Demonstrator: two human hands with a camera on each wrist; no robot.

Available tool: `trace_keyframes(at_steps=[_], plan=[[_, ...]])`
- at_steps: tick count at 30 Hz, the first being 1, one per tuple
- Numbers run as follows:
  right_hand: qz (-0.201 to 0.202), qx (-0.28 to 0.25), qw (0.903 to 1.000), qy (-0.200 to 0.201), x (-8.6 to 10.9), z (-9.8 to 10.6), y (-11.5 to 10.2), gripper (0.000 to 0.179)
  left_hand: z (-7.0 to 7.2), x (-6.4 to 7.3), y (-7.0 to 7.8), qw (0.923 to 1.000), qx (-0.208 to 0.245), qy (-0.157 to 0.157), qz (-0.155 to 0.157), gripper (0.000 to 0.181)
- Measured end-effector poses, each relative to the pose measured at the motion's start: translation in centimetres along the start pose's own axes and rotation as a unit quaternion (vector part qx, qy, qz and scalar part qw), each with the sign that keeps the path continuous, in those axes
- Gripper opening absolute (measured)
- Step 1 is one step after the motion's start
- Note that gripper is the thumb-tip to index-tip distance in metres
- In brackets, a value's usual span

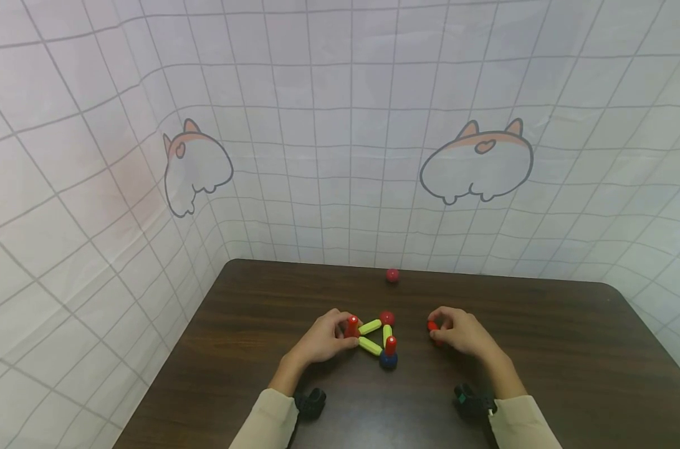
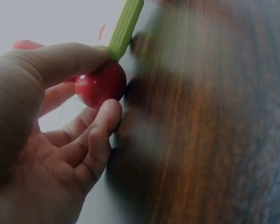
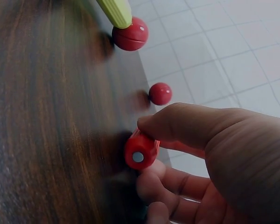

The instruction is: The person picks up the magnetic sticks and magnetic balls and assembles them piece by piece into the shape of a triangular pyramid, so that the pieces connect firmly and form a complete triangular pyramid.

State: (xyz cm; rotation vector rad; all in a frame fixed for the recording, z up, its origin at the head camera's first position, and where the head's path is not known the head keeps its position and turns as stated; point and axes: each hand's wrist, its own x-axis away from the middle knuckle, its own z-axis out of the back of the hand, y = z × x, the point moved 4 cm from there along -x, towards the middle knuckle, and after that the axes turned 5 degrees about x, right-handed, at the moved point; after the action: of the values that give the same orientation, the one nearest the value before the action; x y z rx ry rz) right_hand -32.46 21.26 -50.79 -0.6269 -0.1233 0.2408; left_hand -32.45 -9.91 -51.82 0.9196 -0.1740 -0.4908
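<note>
At the left, a drawing of an animal (image 1: 198, 168) shows on the white cloth (image 1: 328, 162) with grey grid lines, which hangs behind the dark wooden table (image 1: 250, 312). A light left sleeve (image 1: 267, 421) leads to the left hand (image 1: 325, 337). Its grip is closed to the width of one red corner ball (image 2: 101, 84): the thumb lies across the joint of the ball, and the fingers support it from the other side. On this ball a red upright rod (image 1: 353, 323) stands.

To the right of it, three yellow-green rods (image 1: 370, 346) make a triangle on the table. Its far corner is a second red ball (image 1: 387, 318), and its near corner is a dark blue ball (image 1: 388, 361), which carries another red rod (image 1: 391, 345), also upright. Farther back, near the table's far edge, a loose red ball (image 1: 392, 275) lies alone.

Well apart from the triangle, on its right side, the right hand (image 1: 464, 333) pinches a red loose rod (image 3: 142, 148) between thumb and fingers; this grip is only as wide as the rod. The rod's end shows a silvery round disc (image 3: 138, 157). I cannot tell if the rod touches the table. Farthest right are the right sleeve (image 1: 521, 421) and, partly above the hand, a second animal drawing (image 1: 477, 168).
</note>
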Motion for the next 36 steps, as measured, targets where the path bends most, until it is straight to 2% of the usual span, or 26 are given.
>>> trace_keyframes(at_steps=[10,14,17,21,29,36], plan=[[-0.007,-0.014,0.9999,-0.001,0.0,0.1,0.0,0.030,0.2,0.2,0.3,0.9996,0.030,0.004,0.000,0.030],[0.016,-0.039,0.9990,-0.012,0.0,0.1,-0.4,0.032,0.2,0.1,0.3,0.9994,0.035,0.009,0.001,0.030],[0.052,-0.062,0.9965,-0.020,0.0,0.0,-1.0,0.031,0.2,0.1,0.1,0.9992,0.036,0.011,0.011,0.030],[0.092,-0.097,0.9910,-0.010,-0.3,-0.3,-2.1,0.029,0.1,0.0,0.0,0.9988,0.041,0.014,0.022,0.033],[0.115,-0.138,0.9836,0.004,-0.3,-0.8,-3.6,0.031,0.0,0.0,0.1,0.9987,0.026,0.042,0.015,0.030],[0.137,-0.151,0.9791,-0.003,-0.4,-0.8,-4.2,0.029,-0.3,-0.2,0.0,0.9983,0.035,0.042,0.020,0.031]])
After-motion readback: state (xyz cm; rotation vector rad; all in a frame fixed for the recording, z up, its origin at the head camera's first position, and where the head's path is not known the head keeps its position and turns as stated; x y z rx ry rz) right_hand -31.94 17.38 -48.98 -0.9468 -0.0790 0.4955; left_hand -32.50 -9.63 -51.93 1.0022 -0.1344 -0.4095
